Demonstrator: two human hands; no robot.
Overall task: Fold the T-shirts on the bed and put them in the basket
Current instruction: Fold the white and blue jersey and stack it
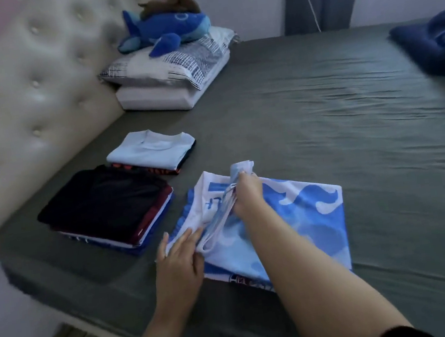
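The right hand (pixel 247 193) is curled around a bunched fold of the blue-and-white T-shirt (pixel 302 223), pinching the gathered fabric and lifting it slightly off the rest of the garment. The left hand (pixel 178 261) lies just beside it with fingers straight and together, pressing flat on the shirt's white edge nearest the left side of the bed (pixel 320 104). The shirt itself is spread near the bed's front edge, partly folded — its blue cloud-like print faces up, and a strip of dark lettering shows along the hem closest to the person.

Just left of the shirt, toward the bed's front-left corner, sits a stack of folded shirts (pixel 108 211) with a black one on top and dark red, white and blue layers showing at its side. Behind that stack, nearer the headboard (pixel 22 95), is a smaller folded pile (pixel 152 152) topped by a pale blue shirt with its collar showing.

Farther back along the headboard side, two pillows (pixel 174 72) are stacked, and a blue plush toy (pixel 163 30) lies on top of them. At the bed's far right edge lies a dark blue bundle of cloth (pixel 436 41) — only partly in view.
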